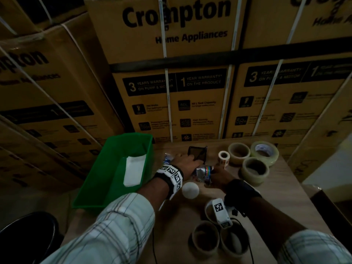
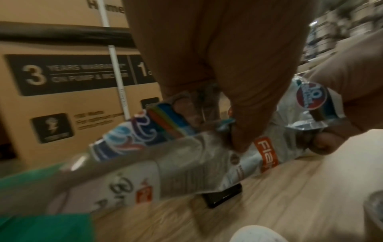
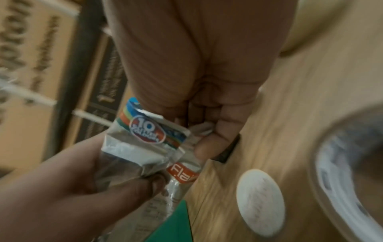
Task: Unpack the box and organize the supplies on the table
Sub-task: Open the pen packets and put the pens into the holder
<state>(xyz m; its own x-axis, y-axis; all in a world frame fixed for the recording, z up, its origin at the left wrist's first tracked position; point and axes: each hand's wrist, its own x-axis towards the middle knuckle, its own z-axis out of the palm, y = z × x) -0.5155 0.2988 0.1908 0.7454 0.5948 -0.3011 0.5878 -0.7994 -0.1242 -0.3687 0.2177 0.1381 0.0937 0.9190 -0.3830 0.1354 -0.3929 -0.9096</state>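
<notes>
A crinkly clear plastic pen packet (image 1: 204,170) with rainbow stripes and an orange "Flair" label is held by both hands just above the wooden table (image 1: 285,187). My left hand (image 1: 185,161) curls its fingers round the packet's middle (image 2: 186,155). My right hand (image 1: 219,175) pinches the end with the round "10" sticker (image 3: 145,147). In the right wrist view my right hand (image 3: 207,81) comes from above and my left hand (image 3: 72,188) from the lower left. The green plastic bin (image 1: 89,187) stands to the left, holding a white folded sheet (image 1: 134,170).
A black flat object (image 1: 198,152) lies just beyond the hands. A white ball (image 1: 190,189) sits near my left wrist. Tape rolls (image 1: 254,171) and a small label roll (image 1: 224,157) stand at the right, and more rolls (image 1: 205,237) sit near the front edge. Stacked cartons (image 1: 171,101) wall the back.
</notes>
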